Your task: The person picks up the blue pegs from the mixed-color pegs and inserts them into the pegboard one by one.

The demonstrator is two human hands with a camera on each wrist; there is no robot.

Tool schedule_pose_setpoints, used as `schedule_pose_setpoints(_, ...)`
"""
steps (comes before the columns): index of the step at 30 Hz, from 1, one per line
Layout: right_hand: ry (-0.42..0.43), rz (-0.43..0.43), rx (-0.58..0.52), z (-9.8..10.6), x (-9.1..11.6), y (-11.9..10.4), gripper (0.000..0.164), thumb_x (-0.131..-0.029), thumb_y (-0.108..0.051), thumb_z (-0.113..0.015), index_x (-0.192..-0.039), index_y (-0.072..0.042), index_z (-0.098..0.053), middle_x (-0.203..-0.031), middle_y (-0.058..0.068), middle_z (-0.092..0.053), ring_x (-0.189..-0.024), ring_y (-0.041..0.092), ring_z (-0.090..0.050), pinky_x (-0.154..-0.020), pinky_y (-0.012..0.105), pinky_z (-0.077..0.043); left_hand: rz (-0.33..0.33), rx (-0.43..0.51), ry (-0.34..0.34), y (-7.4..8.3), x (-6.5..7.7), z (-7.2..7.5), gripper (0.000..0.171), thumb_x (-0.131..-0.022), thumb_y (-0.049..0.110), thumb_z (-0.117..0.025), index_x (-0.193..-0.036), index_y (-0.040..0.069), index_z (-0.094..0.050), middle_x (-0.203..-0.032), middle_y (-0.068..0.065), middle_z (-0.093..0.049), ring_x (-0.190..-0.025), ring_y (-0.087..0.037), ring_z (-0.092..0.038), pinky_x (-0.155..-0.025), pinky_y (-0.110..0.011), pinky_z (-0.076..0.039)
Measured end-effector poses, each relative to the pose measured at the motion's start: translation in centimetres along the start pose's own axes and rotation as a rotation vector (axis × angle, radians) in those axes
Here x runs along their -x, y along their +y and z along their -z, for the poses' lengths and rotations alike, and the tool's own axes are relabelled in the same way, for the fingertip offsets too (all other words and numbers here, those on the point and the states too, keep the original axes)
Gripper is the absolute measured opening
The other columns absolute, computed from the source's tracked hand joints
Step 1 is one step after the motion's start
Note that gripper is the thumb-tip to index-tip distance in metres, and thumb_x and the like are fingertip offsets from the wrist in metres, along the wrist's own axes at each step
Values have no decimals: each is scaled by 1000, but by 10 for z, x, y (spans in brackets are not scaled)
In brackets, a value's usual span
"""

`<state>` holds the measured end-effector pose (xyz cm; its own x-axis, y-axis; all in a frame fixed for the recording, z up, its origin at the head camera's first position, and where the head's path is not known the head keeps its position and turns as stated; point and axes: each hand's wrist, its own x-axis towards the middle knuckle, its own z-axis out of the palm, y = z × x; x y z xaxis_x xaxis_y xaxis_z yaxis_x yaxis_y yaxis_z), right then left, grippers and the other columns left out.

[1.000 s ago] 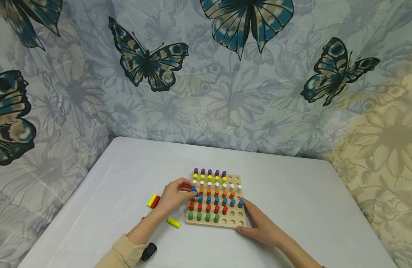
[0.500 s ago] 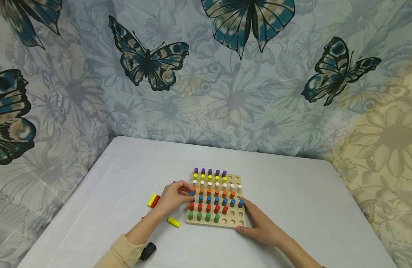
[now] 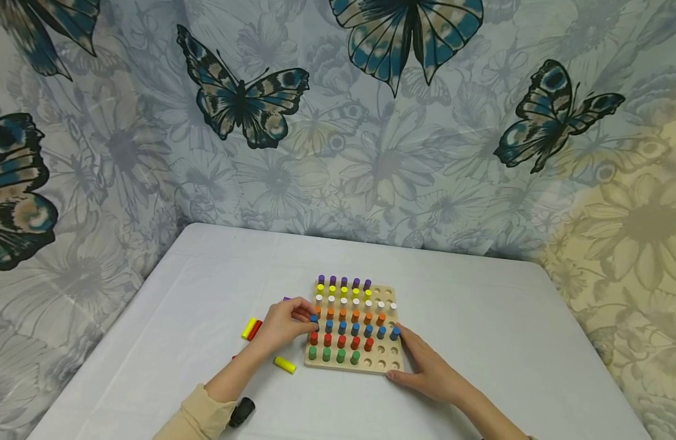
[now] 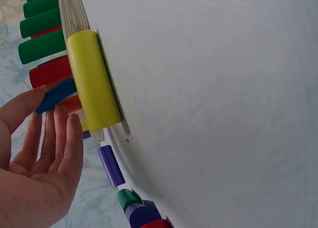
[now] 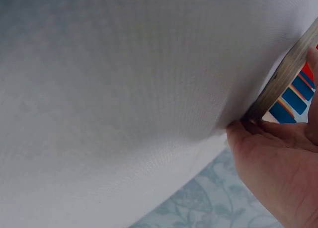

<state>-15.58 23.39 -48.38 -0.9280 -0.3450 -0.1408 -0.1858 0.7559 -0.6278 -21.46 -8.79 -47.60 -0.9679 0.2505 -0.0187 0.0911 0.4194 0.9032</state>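
Note:
A wooden pegboard (image 3: pixel 346 367) lies on the white table, holding rows of purple, yellow, white, orange, blue, red and green pegs. My left hand (image 3: pixel 283 324) pinches a blue peg (image 4: pixel 57 95) between thumb and fingertips at the left end of the blue row. The peg looks tilted in the left wrist view; whether its lower end sits in a hole is hidden. At the board's near right corner, my right hand (image 3: pixel 428 366) grips the edge, thumb on the front side and fingers along the right side. Bare holes show at the right ends of several rows.
Loose on the table left of the board lie a yellow peg (image 3: pixel 285 365), another yellow peg (image 3: pixel 249 328), a red peg (image 3: pixel 255 330) and a purple peg (image 4: pixel 112 166). A black cylindrical object (image 3: pixel 242 412) sits beside the left sleeve. A butterfly-print cloth (image 3: pixel 343 183) hangs behind.
My left hand has brought the blue peg slightly left and down, from beside the orange row to the left end of the blue row. The right hand and the board have stayed put.

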Motion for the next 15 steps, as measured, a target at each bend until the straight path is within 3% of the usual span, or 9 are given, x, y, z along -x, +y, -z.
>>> schedule_pose_setpoints(9, 0, 8, 6, 0, 1, -1, 99, -84, -51, -72, -155, -6, -21, -155, 21, -27, -142, 42, -25, -111, 59, -25, -8, -22, -3, 2, 2, 0, 18, -82, 6, -78, -97, 8, -68, -94, -9, -68, -78, -14, -60, -71, -24, -53)
schedule_pose_setpoints(15, -1, 10, 10, 1, 1, 0, 98, -84, -52, -71, -155, -6, -21, -155, 21, -27, -142, 42, -25, -110, 58, -25, -8, -21, -8, 2, 2, 0, 18, -82, 11, -79, -97, 8, -68, -91, -2, -68, -79, -14, -61, -71, -25, -53)
